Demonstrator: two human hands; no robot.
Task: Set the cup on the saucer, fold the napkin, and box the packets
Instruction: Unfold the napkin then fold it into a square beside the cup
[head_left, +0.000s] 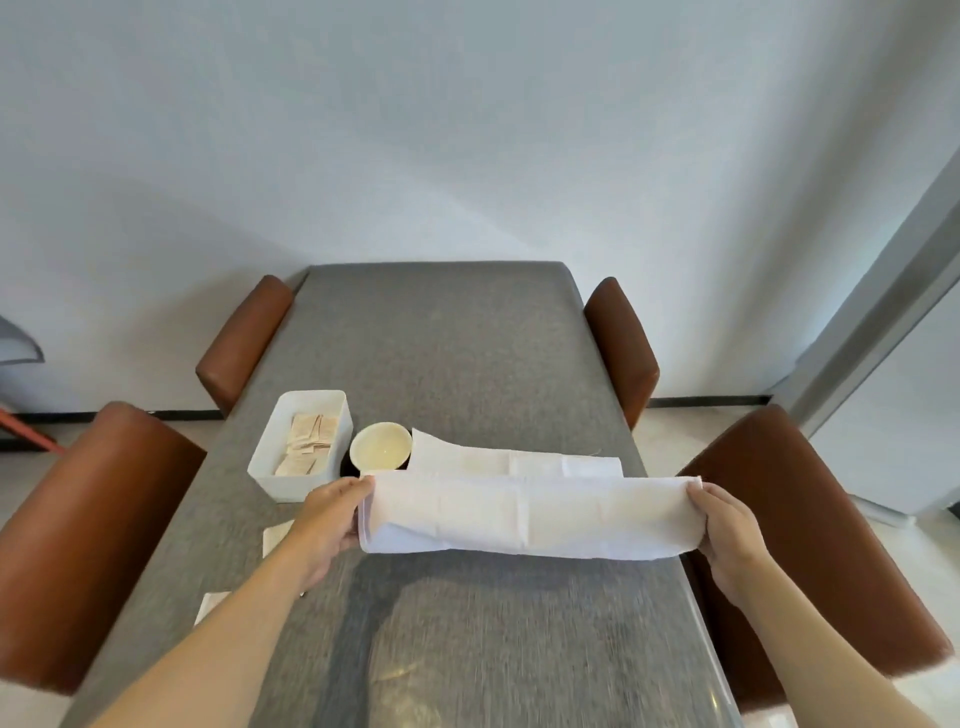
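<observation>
A white napkin (524, 512) stretches across the grey table, its near half lifted and curled over. My left hand (332, 519) grips its left end and my right hand (727, 530) grips its right end. Behind the napkin stands a cream cup (381, 447) on a dark saucer (347, 466), which is mostly hidden. To the cup's left is a white box (270, 470) with several beige packets (306, 449) inside. Two more packets (275, 535) (210, 605) lie loose on the table beside my left forearm.
The grey table (467, 364) runs away from me to a white wall. Brown chairs flank it: two on the left (83, 519) (244, 338) and two on the right (810, 519) (623, 343).
</observation>
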